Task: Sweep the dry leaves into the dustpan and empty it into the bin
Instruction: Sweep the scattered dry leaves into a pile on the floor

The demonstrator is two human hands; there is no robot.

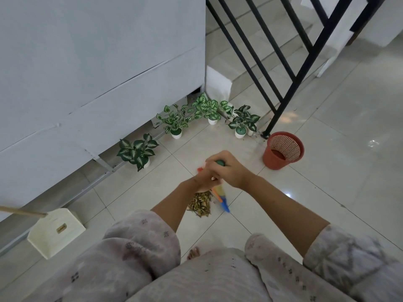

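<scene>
Now both hands (220,171) grip the broom (221,198) beside the dry leaves (199,203)

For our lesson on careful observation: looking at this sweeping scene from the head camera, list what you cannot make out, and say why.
- Broom: its handle is mostly covered by the right hand and left hand gripping it; the head is motion-blurred.
- Dry leaves: the pile's upper edge is hidden behind the left forearm.
- Dustpan: its long handle is cut off by the left frame edge.
- Bin: contents unclear through the mesh wall.
</scene>
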